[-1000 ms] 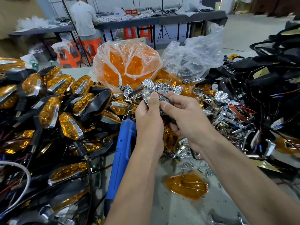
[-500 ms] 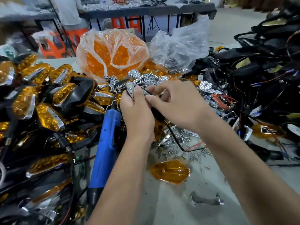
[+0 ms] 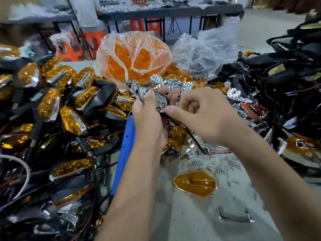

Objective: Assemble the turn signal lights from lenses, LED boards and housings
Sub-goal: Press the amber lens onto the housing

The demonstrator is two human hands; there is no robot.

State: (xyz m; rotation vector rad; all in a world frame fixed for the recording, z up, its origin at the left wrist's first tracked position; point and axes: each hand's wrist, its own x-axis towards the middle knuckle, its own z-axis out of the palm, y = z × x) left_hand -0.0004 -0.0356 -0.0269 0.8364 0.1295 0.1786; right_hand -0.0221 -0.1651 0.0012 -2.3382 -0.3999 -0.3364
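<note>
Both hands are meeting above the bench (image 3: 199, 221), over the middle of the clutter. The left hand (image 3: 149, 119) is cradling an LED board (image 3: 157, 100) in its palm, thumb lying across the near end, fingers curled up behind it. The right hand (image 3: 199, 112) is pinching the board's right end between thumb and forefinger, its other fingers folded in; a black wire (image 3: 192, 138) is running down from that grip toward the screws (image 3: 218, 164) scattered below. An amber lens (image 3: 195, 183) is lying flat on the bench beneath the right wrist. A blue tool (image 3: 124, 153), perhaps a screwdriver, is sitting just under the left forearm. Finished lights (image 3: 69, 108) are heaped left of the left hand, a lens bag (image 3: 133, 58) is standing beyond both grips, and black housings (image 3: 286, 75) are piled right.
</note>
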